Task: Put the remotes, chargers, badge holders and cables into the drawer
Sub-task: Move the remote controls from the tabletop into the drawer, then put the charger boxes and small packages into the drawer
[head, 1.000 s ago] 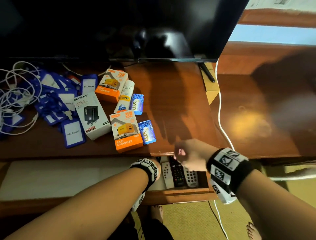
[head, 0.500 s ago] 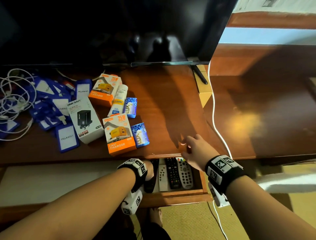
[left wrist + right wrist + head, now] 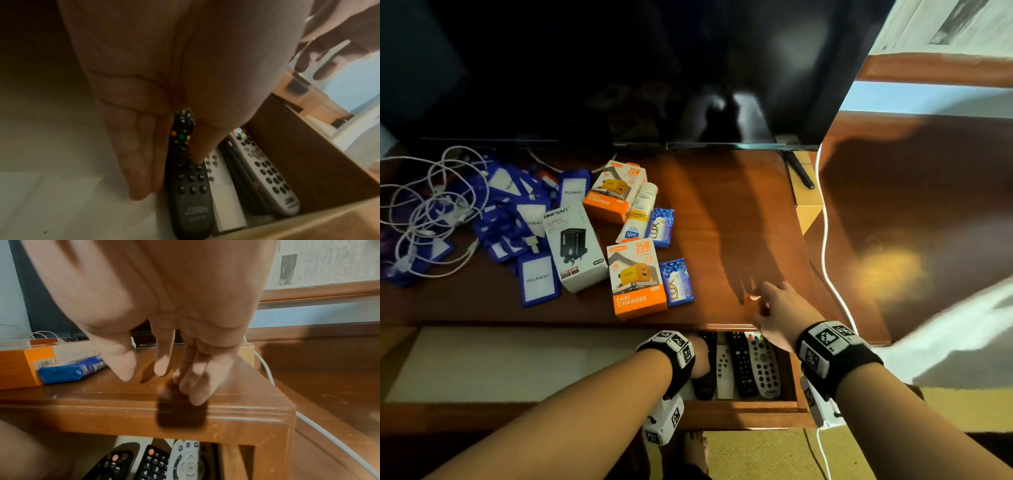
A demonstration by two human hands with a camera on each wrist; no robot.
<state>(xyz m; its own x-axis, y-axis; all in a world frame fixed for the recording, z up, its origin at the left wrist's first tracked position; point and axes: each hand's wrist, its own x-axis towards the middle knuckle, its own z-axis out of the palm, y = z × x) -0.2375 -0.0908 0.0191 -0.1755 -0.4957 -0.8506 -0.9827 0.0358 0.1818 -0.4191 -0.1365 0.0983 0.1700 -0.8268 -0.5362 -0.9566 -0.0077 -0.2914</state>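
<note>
The drawer (image 3: 739, 414) stands open under the wooden desk, with several remotes side by side at its right end. My left hand (image 3: 164, 162) is down in it and holds the black remote (image 3: 191, 194), fingers along its left edge and thumb on the keypad. A white remote (image 3: 224, 203) and a grey remote (image 3: 267, 175) lie to the right. My right hand (image 3: 774, 308) hovers empty over the desk's front edge, fingers relaxed. Orange charger boxes (image 3: 637, 279), a white charger box (image 3: 573, 246), blue badge holders (image 3: 537, 279) and white cables (image 3: 424, 219) lie on the desk at left.
A dark TV (image 3: 619, 68) stands at the back of the desk. Blue soap bars (image 3: 676, 282) and a white tube (image 3: 638, 216) lie among the boxes. A white cord (image 3: 825, 240) runs down the desk's right side. The drawer's left part shows its pale floor (image 3: 517, 359).
My right hand has risen from over the drawer onto the desk top and uncurled its fingers. The left hand has stayed in the drawer on the remote.
</note>
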